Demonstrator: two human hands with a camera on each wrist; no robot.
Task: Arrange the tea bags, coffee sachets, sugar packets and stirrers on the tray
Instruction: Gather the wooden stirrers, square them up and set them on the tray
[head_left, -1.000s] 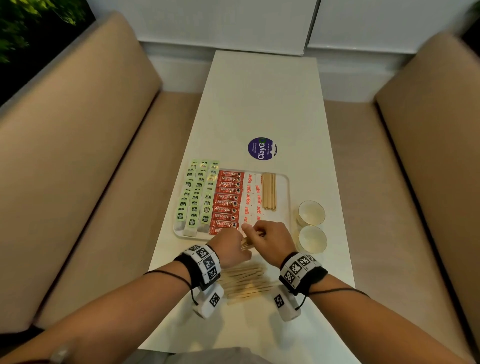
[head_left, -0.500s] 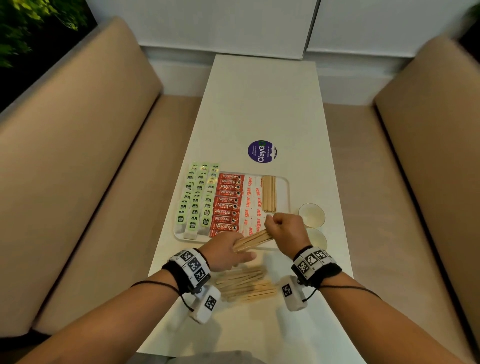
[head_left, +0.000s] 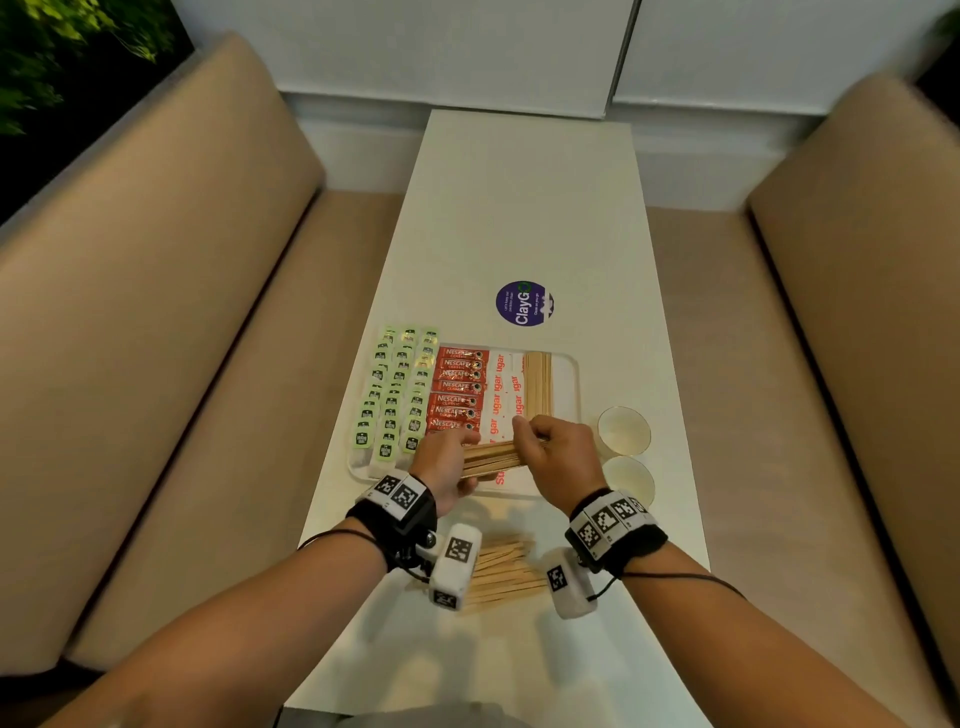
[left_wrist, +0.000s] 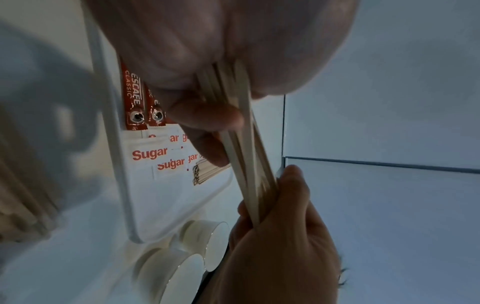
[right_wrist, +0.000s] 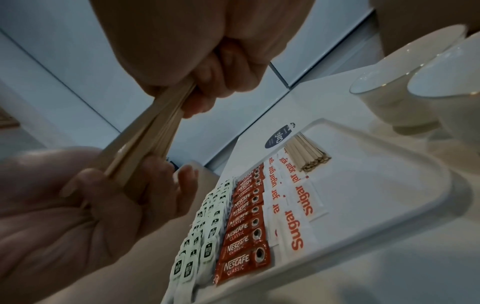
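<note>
Both hands are on one bundle of wooden stirrers (head_left: 491, 457), held over the near end of the white tray (head_left: 574, 395). Left hand (head_left: 441, 460) has its fingers curled round one end, right hand (head_left: 558, 457) is wrapped round the other end, so the bundle runs crosswise between them, up off the tray.

On the tray itself, going left to right: rows of green-tagged tea bags (head_left: 397, 389) that spill over the left rim, a column of red Nescafe coffee sachets (head_left: 457, 389), white sugar packets (head_left: 501, 395), then a neat stack of stirrers (head_left: 537, 382) lying lengthwise toward the far right corner.

More loose stirrers (head_left: 506, 574) sit in a pile on the white table (head_left: 519, 208), near the person, between the wrists. Two white cups (head_left: 623, 431) stand just right of the tray, and a round purple sticker (head_left: 524, 303) is on the table just past it.
</note>
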